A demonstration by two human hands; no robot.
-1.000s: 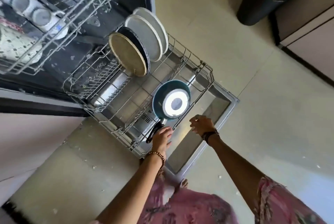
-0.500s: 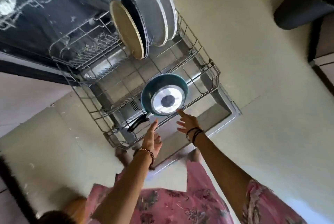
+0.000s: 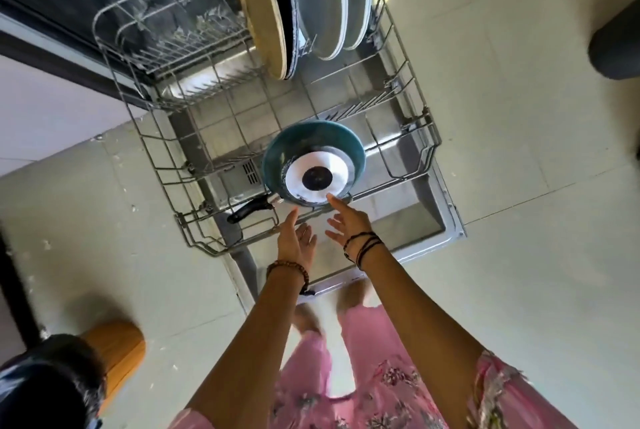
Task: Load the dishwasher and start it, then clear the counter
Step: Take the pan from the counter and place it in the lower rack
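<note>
A teal frying pan (image 3: 308, 148) lies upside down in the pulled-out lower dishwasher rack (image 3: 162, 169), its black handle (image 3: 247, 210) pointing toward the rack's front left. Several plates (image 3: 322, 3) stand on edge at the back of the rack. My left hand (image 3: 294, 241) hovers with straight fingers just in front of the pan, holding nothing. My right hand (image 3: 346, 221) is spread open beside it, one fingertip at the pan's near rim.
The open dishwasher door (image 3: 408, 217) lies flat under the rack, its front edge near my feet. A dark round bin (image 3: 616, 44) stands at the right edge. An orange-brown object (image 3: 117, 352) and a dark shape sit at the lower left on the tiled floor.
My left hand has let go of the pan handle and opened. Both hands now hover open at the pan's near side. The view has tilted down toward the rack.
</note>
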